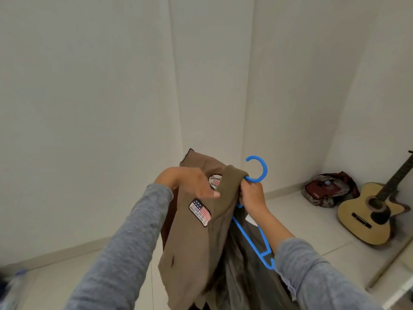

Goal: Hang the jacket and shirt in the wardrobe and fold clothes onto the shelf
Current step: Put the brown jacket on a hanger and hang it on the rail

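A brown jacket [194,247] with a flag patch and a round patch hangs in front of me, held up in the air. My left hand [192,184] grips its front near the round patch. A blue plastic hanger [257,168] is partly inside the jacket; its hook sticks up above the collar, and one arm shows at the lower right against the dark lining. My right hand [252,195] grips the hanger's neck together with the collar. No wardrobe, shirt or shelf is in view.
White walls meet in a corner straight ahead. On the pale tiled floor at the right, an acoustic guitar [371,218] leans against the wall beside a dark red bag [328,189]. A blurred blue object [15,280] sits at the lower left edge.
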A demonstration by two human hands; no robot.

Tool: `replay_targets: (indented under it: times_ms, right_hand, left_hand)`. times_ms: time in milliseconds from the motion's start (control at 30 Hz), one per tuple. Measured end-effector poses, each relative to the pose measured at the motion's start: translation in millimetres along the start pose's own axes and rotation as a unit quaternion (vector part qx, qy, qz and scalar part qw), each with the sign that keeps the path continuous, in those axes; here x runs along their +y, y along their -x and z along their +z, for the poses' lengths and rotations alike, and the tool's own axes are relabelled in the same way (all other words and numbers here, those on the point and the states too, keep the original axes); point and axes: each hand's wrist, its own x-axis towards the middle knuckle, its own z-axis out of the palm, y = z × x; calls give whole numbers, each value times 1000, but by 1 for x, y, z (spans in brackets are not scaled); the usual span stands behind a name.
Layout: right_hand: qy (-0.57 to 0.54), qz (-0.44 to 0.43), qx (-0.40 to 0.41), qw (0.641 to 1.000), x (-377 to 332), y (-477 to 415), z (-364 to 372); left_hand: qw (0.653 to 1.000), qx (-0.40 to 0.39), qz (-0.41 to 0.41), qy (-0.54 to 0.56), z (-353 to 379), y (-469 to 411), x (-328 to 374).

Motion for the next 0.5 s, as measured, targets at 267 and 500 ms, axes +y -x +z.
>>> replay_targets:
  times_ms: [267, 500]
  right_hand:
    - [0, -22, -75, 997, 15, 1, -3]
    - [-66, -28, -271, 960, 11, 0, -20]
  left_hand:
    - [935, 259, 64, -232, 17, -53, -15]
    - [936, 311, 59, -153, 32, -63, -32]
